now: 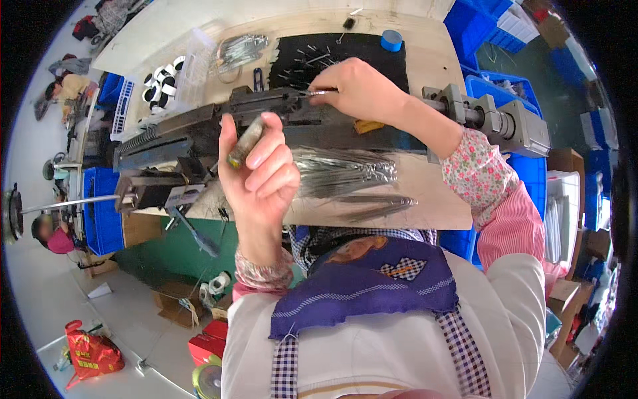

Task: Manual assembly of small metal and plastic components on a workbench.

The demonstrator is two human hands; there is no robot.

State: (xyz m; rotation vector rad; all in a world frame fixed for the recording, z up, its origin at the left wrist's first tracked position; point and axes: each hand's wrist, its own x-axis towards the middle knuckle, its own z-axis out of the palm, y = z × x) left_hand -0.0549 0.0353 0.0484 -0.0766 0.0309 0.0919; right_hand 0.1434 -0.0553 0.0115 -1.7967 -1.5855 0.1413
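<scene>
My left hand is closed round a short, grey-brown, stick-like piece, its palm turned up in front of a long dark metal machine. What kind of piece it is, I cannot tell. Farther right, my right hand pinches a thin silvery wire piece at the right end of the machine's clamp-like block. The wire's far end is hidden by my fingers. Below the machine, a bundle of thin silvery wires lies on the wooden table, with a smaller wire bundle nearer me.
A black mat behind my right hand carries thin wire pieces and a blue tape roll. Black-and-white spools fill a clear tray at left. A grey cylindrical machine part stands at right. Blue crates flank the table.
</scene>
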